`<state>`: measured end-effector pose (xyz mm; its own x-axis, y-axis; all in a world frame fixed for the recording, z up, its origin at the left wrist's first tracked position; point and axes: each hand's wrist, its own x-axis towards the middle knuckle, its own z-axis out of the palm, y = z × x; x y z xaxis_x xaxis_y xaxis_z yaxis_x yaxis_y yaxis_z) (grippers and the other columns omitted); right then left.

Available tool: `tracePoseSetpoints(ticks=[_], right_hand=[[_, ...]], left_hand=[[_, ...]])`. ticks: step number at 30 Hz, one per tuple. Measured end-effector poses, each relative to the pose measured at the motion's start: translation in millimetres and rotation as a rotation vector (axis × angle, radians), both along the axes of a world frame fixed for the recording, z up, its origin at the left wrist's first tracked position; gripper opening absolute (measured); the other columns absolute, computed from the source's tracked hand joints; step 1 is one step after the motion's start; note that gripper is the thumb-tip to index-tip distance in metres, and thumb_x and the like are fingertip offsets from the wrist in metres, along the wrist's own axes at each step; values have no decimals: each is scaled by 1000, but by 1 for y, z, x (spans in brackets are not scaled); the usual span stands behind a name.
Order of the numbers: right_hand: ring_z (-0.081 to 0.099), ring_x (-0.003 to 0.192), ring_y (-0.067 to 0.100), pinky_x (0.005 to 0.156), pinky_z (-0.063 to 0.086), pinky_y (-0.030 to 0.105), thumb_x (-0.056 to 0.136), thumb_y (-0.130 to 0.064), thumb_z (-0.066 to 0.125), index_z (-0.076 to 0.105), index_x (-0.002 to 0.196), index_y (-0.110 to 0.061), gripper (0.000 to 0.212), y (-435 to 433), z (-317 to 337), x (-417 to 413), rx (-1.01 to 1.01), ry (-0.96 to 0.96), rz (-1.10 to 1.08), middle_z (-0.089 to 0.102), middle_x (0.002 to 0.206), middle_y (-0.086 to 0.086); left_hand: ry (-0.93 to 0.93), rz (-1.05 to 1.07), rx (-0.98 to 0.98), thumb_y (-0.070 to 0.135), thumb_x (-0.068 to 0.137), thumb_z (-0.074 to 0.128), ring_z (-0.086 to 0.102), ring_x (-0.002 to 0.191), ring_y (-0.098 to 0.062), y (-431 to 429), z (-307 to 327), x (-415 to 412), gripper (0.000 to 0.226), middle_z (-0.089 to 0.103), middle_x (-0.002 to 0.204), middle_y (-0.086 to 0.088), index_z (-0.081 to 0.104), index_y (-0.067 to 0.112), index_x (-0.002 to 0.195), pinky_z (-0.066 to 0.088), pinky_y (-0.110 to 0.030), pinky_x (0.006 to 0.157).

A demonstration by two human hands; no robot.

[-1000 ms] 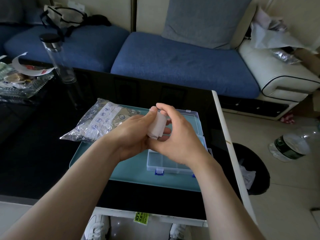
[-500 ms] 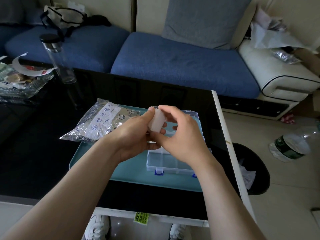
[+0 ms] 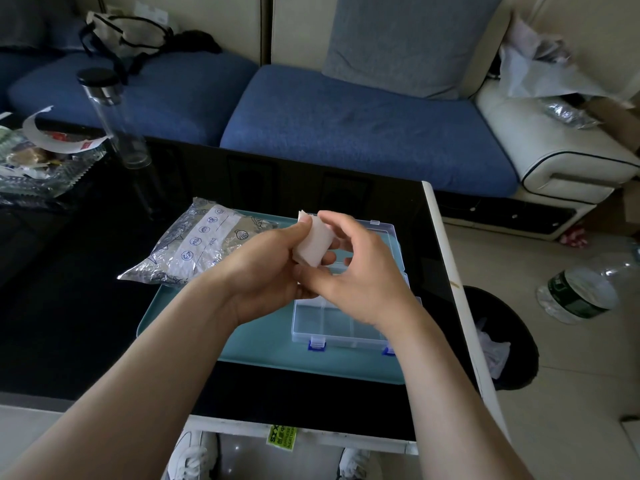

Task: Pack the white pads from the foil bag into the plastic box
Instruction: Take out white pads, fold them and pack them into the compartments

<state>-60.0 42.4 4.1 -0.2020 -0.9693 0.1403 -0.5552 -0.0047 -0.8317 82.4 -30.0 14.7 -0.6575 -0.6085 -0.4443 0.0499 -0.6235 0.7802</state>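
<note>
A stack of white pads (image 3: 313, 244) is held above the open clear plastic box (image 3: 341, 323). My left hand (image 3: 266, 268) grips the stack from the left, thumb on its top corner. My right hand (image 3: 353, 271) curls round it from the right, with fingers over the top and thumb under it. The box has blue latches and empty compartments, and its lid lies open behind. The silver foil bag (image 3: 197, 245) lies to the left, half on the teal tray (image 3: 194, 327) that carries the box.
The tray sits on a black glass table (image 3: 69, 306) whose white right edge (image 3: 450, 271) runs beside a black bin (image 3: 502, 341). A tall glass bottle (image 3: 114, 119) and a dish of wrappers (image 3: 38, 164) stand far left. A blue sofa (image 3: 346, 126) lies behind.
The pad stack has been turned and straightened between both hands, from hanging limp to held more upright and squared. Both hands stayed above the box.
</note>
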Motion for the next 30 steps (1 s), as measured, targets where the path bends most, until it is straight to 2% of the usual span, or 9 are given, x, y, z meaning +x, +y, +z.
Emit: tracePoseSetpoints(ticks=[4,8,12,14,17,19,21,24,30], right_hand=[[60,109,-4,83,50,8,81,-33,90,60,138,-35,64,0,-1,2,-66,64,-24,66,119,-21],[58,107,-5,81,51,8,81,-35,89,55,143,-38,70,0,0,3,-62,66,-7,60,130,-21],[55,110,-12,76,49,5,82,-30,89,55,143,-38,70,0,1,5,-46,55,14,59,130,-21],[59,108,-12,75,51,6,82,-24,90,54,147,-34,75,0,3,5,-29,-12,20,59,133,-16],[66,113,-1,84,60,18,79,-16,92,50,152,-34,86,0,2,7,-24,-115,37,60,140,-10],[63,124,5,92,62,28,76,-17,93,38,158,-40,101,-1,2,9,-24,-140,45,60,145,-13],[63,125,8,93,62,32,77,-17,92,32,160,-43,106,-1,2,10,-38,-116,47,63,141,-18],[62,122,4,92,59,23,77,-18,91,34,159,-42,102,-1,4,9,-69,-73,33,64,137,-15],[63,102,-5,75,48,4,80,-23,92,46,156,-33,89,1,5,9,-60,-57,23,64,125,-13]], left_hand=[[-25,-12,-43,51,111,34,61,89,-13,1,2,-1,54,71,107,-4,72,14,123,45,-42,93],[-54,-6,-39,64,107,31,60,81,-14,1,-2,-1,65,66,108,-7,80,22,105,52,-45,91],[-52,8,-14,67,106,25,61,80,-15,2,-1,-1,68,67,111,-9,72,19,115,57,-45,81],[-59,-2,-18,66,107,26,63,87,-20,2,0,-1,68,68,109,-12,71,17,118,58,-46,84],[-85,-35,-37,67,107,26,68,99,-26,4,1,0,70,74,110,-15,78,20,107,52,-55,104],[-98,-26,-41,66,107,28,70,95,-25,5,3,1,69,75,106,-13,80,22,98,51,-57,105],[-111,-17,-46,65,107,30,69,92,-24,6,4,1,63,74,104,-12,76,22,106,56,-54,98],[-111,-3,-38,65,107,31,66,90,-22,7,5,1,60,75,101,-9,71,21,117,62,-48,81],[-88,36,-6,61,108,35,60,80,-19,8,6,-2,58,73,99,-7,72,18,118,58,-53,91]])
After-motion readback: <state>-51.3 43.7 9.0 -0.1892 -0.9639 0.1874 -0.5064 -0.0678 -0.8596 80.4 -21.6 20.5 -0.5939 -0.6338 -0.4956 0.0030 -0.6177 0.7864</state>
